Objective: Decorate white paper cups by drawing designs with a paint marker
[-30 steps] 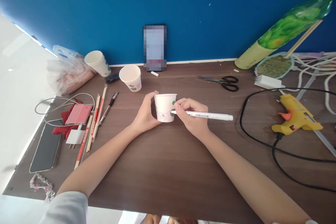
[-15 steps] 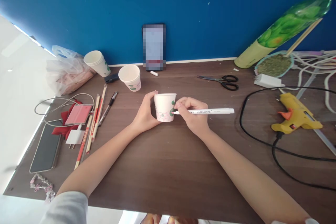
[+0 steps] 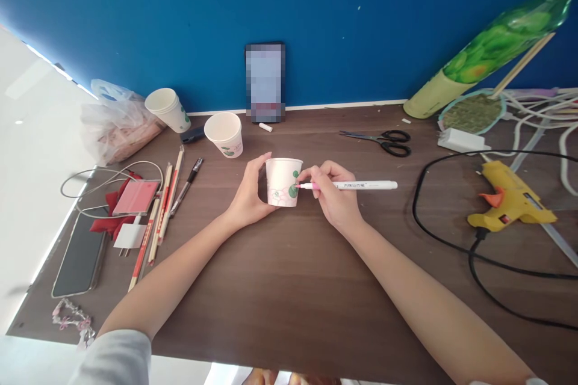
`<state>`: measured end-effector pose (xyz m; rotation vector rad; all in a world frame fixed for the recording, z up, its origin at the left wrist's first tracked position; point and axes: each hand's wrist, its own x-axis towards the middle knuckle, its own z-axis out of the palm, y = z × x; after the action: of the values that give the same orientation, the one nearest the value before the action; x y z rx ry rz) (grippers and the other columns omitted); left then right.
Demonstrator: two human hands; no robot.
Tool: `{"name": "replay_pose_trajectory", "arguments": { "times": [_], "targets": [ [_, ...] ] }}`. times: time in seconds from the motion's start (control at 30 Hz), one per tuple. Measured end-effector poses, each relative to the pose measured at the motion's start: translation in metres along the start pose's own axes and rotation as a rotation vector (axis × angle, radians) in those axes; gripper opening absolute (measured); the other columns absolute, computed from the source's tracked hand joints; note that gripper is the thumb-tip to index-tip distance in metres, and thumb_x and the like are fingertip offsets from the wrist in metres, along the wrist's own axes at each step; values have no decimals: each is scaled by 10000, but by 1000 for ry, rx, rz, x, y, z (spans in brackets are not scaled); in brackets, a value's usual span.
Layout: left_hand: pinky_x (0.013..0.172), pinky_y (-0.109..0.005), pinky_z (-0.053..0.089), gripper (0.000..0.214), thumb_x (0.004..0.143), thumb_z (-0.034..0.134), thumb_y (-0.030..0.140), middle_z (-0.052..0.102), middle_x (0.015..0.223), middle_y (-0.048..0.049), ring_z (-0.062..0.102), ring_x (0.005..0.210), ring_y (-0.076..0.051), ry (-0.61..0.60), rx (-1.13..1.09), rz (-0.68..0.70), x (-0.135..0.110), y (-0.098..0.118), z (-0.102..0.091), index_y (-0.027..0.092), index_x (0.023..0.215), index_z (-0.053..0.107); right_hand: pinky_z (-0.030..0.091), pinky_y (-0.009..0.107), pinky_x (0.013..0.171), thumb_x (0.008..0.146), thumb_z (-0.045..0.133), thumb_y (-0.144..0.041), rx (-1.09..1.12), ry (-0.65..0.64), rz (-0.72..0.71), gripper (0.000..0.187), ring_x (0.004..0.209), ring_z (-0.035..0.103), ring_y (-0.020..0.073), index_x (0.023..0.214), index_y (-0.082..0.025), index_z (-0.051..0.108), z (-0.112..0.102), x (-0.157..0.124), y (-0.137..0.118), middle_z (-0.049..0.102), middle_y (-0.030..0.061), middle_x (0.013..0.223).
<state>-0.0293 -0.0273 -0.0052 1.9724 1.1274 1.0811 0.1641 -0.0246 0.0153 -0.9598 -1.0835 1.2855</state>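
A white paper cup (image 3: 282, 180) with green leaves and pink line art stands upright in the middle. My left hand (image 3: 251, 192) is wrapped round its left side, thumb low and fingers near the rim. In my right hand (image 3: 333, 195) is a white marker (image 3: 368, 185) with a pink tip, pinched between the fingers and lying nearly level. Its tip is at the cup's right side, by the green leaves; whether it touches I cannot tell. A small white marker cap (image 3: 266, 127) lies behind the cup.
Behind stand another paper cup (image 3: 224, 134), a cup stack (image 3: 166, 109) and a propped phone (image 3: 265, 81). Scissors (image 3: 383, 139) and a yellow glue gun (image 3: 510, 195) with a looping black cable lie right. Left are pencils (image 3: 165, 204), a pen (image 3: 186, 186) and a dark phone (image 3: 80, 252).
My right hand has shifted the marker slightly; its pink tip now shows beside the leaves, and the fingers sit farther from the cup. The cup has moved up a touch in my left hand.
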Motion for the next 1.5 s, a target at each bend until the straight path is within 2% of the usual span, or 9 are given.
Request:
{"name": "replay_pose_trajectory", "arguments": {
  "times": [0.1,0.2,0.43,0.6,0.73,0.97,1.3,1.5],
  "targets": [
    [1098,-521,389,906,663,812,330,405,1407,-137,419,1334,-327,-36,-17,2,0,2,-1,289,1392,277,551,304,611,681,785,-436,10,-26,24,325,673,683,170,666,-223,541,1,0,-4,637,-26,593],
    [1088,-520,401,897,647,824,329,395,1402,-149,443,1317,-329,-46,-46,-25,0,3,-1,277,1362,285,584,344,685,618,833,-392,5,-49,-3,334,729,693,173,704,-224,558,1,0,-8,702,2,738],
    [1065,-518,427,913,625,837,322,406,1347,-164,491,1265,-317,-12,-90,-20,-2,-1,4,250,1321,251,551,338,636,713,758,-312,-139,-80,-140,367,695,665,168,540,-209,451,2,-3,-8,649,-2,656],
    [1046,-524,438,920,621,840,321,415,1326,-163,499,1245,-317,-11,-84,-16,-2,-2,4,250,1320,246,523,321,647,751,694,-198,-282,-99,-266,355,706,654,160,511,-208,433,4,-6,-9,632,-4,644],
    [1046,-519,438,926,614,846,320,403,1344,-163,498,1247,-317,-5,-84,-2,-2,-2,5,251,1324,255,514,310,629,747,684,-166,-315,-102,-314,343,693,644,155,509,-210,441,5,-7,-8,620,-9,633],
    [1039,-513,444,918,629,839,316,426,1334,-161,506,1241,-311,-7,-79,3,-2,-2,5,253,1325,244,519,298,626,755,680,-175,-301,-84,-301,344,689,647,149,525,-208,425,6,-7,-7,618,-13,633],
    [1051,-516,437,901,640,830,319,404,1349,-167,478,1274,-318,-15,-76,-2,-3,0,4,255,1321,242,525,343,644,738,716,-295,-287,-22,-194,405,688,658,181,510,-219,389,7,-6,-11,598,-7,595],
    [1036,-503,451,894,643,829,325,420,1338,-169,491,1265,-317,-15,-85,-7,-2,0,5,248,1318,247,511,348,617,722,706,-265,-258,-22,-171,406,657,656,185,507,-221,364,7,-4,-12,582,-14,572]
  ]
}}
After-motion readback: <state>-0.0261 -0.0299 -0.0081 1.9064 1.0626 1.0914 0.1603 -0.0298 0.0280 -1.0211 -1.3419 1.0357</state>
